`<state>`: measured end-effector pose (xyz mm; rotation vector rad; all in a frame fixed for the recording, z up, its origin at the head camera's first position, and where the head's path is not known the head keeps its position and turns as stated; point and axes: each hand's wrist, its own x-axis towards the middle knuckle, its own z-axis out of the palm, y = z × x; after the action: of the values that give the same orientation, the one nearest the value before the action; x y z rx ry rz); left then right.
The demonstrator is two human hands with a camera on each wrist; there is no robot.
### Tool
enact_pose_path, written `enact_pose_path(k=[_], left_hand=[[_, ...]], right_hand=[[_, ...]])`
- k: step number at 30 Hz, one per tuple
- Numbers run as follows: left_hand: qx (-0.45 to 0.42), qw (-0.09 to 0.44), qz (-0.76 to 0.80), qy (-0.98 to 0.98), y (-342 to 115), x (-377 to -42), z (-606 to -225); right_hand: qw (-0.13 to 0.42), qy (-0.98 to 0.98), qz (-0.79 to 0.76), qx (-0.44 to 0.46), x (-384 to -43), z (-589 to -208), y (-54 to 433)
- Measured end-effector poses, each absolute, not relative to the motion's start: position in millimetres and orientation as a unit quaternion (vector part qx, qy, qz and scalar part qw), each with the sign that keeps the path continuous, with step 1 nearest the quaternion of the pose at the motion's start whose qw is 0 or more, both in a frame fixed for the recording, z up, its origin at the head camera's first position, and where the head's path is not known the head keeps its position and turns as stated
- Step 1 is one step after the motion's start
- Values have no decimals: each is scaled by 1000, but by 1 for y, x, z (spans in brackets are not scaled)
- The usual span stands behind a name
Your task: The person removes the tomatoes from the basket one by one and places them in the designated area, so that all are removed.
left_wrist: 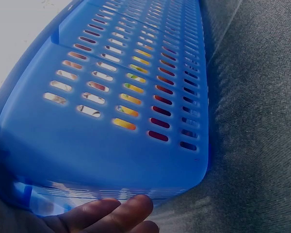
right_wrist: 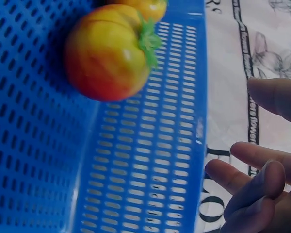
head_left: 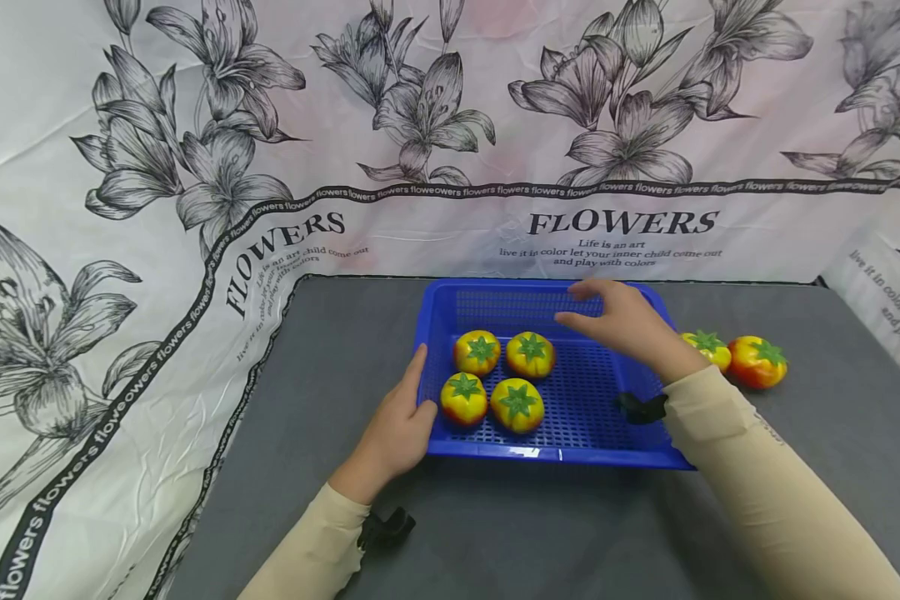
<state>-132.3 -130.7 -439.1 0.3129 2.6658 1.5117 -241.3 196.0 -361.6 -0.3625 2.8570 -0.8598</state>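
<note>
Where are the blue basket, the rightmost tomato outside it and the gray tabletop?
Blue basket (head_left: 487,450): head view, on its front rim.
Rightmost tomato (head_left: 752,365): head view, on its red-and-yellow body, beside the leafy top.
Gray tabletop (head_left: 345,358): head view, on a bare part left of the basket.

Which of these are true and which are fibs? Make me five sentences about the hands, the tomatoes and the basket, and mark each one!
1. Four tomatoes show inside the blue basket. True.
2. The right hand is holding a tomato. False: the right hand's fingers are spread apart and hold nothing.
3. The left hand is at the basket's left side. True.
4. Every tomato is in the basket. False: two more tomatoes are outside it, to its right.
5. The big word on the cloth behind the basket is "ANIMALS". False: it is "FLOWERS".
</note>
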Motion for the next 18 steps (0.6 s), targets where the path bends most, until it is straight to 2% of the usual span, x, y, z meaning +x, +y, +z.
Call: enact_pose_path(k=[18], left_hand=[[99, 33, 490, 865, -129, -130, -437]], right_hand=[[132, 938, -281, -155, -247, -389, 189]])
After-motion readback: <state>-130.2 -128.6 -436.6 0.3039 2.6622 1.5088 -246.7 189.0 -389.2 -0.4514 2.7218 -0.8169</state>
